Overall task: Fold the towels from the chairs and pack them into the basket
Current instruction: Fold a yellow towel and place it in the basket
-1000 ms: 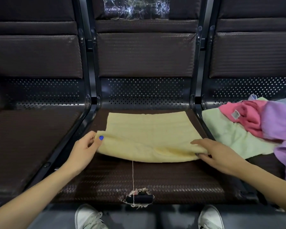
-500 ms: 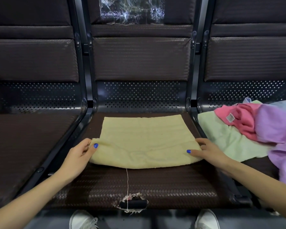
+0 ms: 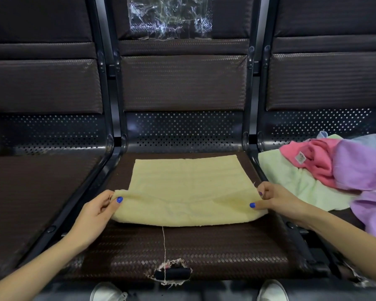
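Partly hidden: fingers [image 3: 105, 202] under yellow towel [image 3: 187, 187].

Both hands are pinching a yellow towel [image 3: 189, 187] on the middle seat [image 3: 182, 253]
The left hand [image 3: 96, 211] and right hand [image 3: 276, 198] are gripping its near corners, apparently folded double

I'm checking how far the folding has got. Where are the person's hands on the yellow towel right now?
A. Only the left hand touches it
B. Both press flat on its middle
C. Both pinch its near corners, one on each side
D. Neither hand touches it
C: the left hand pinches the near left corner of the yellow towel and the right hand pinches the near right corner, on the middle seat.
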Available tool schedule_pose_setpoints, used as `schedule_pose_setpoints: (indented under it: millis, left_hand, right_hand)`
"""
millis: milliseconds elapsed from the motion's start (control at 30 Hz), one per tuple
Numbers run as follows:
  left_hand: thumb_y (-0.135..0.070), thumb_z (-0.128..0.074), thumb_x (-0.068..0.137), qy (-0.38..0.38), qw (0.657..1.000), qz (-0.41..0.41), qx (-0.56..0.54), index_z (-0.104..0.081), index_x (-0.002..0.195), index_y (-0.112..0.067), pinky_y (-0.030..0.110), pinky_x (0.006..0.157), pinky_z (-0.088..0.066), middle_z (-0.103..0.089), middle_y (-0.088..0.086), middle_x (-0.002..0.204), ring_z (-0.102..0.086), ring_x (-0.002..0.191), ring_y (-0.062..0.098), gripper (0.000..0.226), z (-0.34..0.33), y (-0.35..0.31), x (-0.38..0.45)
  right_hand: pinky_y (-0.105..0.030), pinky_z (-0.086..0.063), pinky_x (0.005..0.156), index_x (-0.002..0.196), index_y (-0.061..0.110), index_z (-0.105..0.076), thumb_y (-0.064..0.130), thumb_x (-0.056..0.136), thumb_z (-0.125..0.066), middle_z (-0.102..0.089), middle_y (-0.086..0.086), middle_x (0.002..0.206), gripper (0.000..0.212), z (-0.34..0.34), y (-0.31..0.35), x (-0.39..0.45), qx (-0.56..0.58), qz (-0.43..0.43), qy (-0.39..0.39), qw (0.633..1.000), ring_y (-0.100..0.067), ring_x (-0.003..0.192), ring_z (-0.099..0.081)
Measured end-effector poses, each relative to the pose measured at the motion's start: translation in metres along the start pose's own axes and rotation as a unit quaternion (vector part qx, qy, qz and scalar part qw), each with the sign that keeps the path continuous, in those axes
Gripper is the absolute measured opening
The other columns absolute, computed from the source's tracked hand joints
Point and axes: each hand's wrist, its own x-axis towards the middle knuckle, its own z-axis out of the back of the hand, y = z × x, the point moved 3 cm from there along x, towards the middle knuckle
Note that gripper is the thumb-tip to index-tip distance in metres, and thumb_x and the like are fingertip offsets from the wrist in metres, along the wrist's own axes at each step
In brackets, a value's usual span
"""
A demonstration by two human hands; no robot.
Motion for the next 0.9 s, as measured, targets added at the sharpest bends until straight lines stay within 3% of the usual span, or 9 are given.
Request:
schedule_pose_setpoints:
  millis: [100, 167, 233, 333, 500, 667, 767, 833, 900]
  left_hand:
    - [-0.029, -0.052, 0.089, 0.009, 1.000, 0.003, -0.011, -0.052, 0.069, -0.016, 0.021, 0.050, -0.027, -0.043, -0.004, 0.056, -0.040, 0.056, 0.010, 0.024, 0.006, 0.004, -0.003]
    - [-0.029, -0.055, 0.090, 0.007, 0.999, 0.010, -0.040, -0.058, 0.071, -0.015, 0.025, 0.058, -0.034, -0.053, 0.011, 0.062, -0.047, 0.062, 0.015, 0.024, 0.011, 0.003, -0.005]
    - [-0.046, -0.062, 0.087, 0.003, 0.996, 0.019, -0.084, -0.063, 0.078, -0.011, 0.034, 0.068, -0.037, -0.056, 0.028, 0.074, -0.050, 0.070, 0.022, 0.036, 0.018, -0.003, -0.007]
    - [-0.072, -0.073, 0.058, 0.004, 0.990, 0.032, -0.136, -0.059, 0.087, 0.007, 0.038, 0.073, -0.039, -0.056, 0.023, 0.080, -0.050, 0.077, 0.025, 0.086, 0.029, -0.009, -0.012]
    - [-0.061, -0.088, 0.034, 0.109, 0.964, 0.120, -0.210, -0.073, 0.097, -0.011, 0.030, 0.062, -0.052, -0.069, 0.025, 0.098, -0.064, 0.081, 0.028, 0.082, 0.040, -0.031, -0.038]
    - [-0.041, -0.096, 0.026, 0.206, 0.929, 0.187, -0.244, -0.073, 0.073, -0.006, 0.027, 0.050, -0.053, -0.068, 0.019, 0.077, -0.066, 0.062, 0.022, 0.063, 0.042, -0.042, -0.054]
    - [-0.044, -0.095, 0.030, 0.202, 0.933, 0.189, -0.231, -0.073, 0.082, -0.005, 0.029, 0.056, -0.056, -0.070, 0.021, 0.087, -0.068, 0.071, 0.027, 0.069, 0.036, -0.042, -0.051]
    - [-0.047, -0.091, 0.044, 0.155, 0.947, 0.188, -0.208, -0.072, 0.094, -0.006, 0.036, 0.063, -0.057, -0.071, 0.022, 0.097, -0.069, 0.082, 0.031, 0.067, 0.033, -0.035, -0.037]
    - [-0.032, -0.075, 0.075, 0.078, 0.955, 0.196, -0.208, -0.068, 0.100, -0.003, 0.039, 0.065, -0.055, -0.070, 0.023, 0.098, -0.065, 0.083, 0.034, 0.038, 0.028, -0.024, -0.017]
  right_hand:
    - [-0.037, -0.050, 0.078, 0.106, 0.011, -0.052, 0.027, 0.034, -0.094, -0.065, -0.017, 0.076, 0.085, 0.002, 0.004, -0.002, 0.036, 0.021, 0.023, 0.999, -0.023, 0.074, -0.066]
    - [-0.034, -0.054, 0.085, 0.116, 0.011, -0.056, 0.028, 0.039, -0.095, -0.070, -0.022, 0.086, 0.089, 0.005, 0.011, -0.009, 0.069, 0.048, 0.051, 0.995, -0.026, 0.086, -0.069]
    - [-0.024, -0.056, 0.073, 0.096, 0.003, -0.069, 0.037, 0.032, -0.097, -0.073, -0.017, 0.084, 0.077, 0.009, 0.020, -0.018, 0.106, 0.074, 0.080, 0.988, -0.021, 0.080, -0.071]
    - [-0.023, -0.057, 0.063, 0.077, 0.005, -0.076, 0.038, 0.030, -0.098, -0.072, -0.016, 0.080, 0.061, 0.016, 0.031, -0.033, 0.155, 0.073, 0.127, 0.977, -0.020, 0.070, -0.070]
    - [-0.030, -0.053, 0.044, 0.067, 0.012, -0.067, 0.030, 0.036, -0.098, -0.060, -0.011, 0.065, 0.047, 0.026, 0.028, -0.051, 0.169, -0.007, 0.194, 0.966, -0.018, 0.052, -0.061]
    - [-0.033, -0.057, 0.058, 0.096, 0.004, -0.074, 0.034, 0.049, -0.093, -0.070, -0.014, 0.085, 0.059, 0.019, 0.017, -0.051, 0.067, -0.082, 0.284, 0.953, -0.020, 0.072, -0.069]
    - [-0.033, -0.058, 0.061, 0.104, -0.003, -0.070, 0.035, 0.050, -0.091, -0.071, -0.018, 0.096, 0.069, 0.009, 0.018, -0.039, 0.052, -0.110, 0.241, 0.963, -0.023, 0.079, -0.070]
    - [-0.033, -0.059, 0.063, 0.104, 0.002, -0.071, 0.029, 0.065, -0.084, -0.072, -0.017, 0.100, 0.050, 0.006, 0.026, -0.024, 0.083, -0.095, 0.162, 0.979, -0.024, 0.082, -0.070]
    - [-0.031, -0.056, 0.062, 0.101, 0.006, -0.069, 0.018, 0.087, -0.064, -0.073, -0.009, 0.091, 0.018, 0.007, 0.035, -0.005, 0.106, -0.072, 0.048, 0.991, -0.020, 0.077, -0.068]
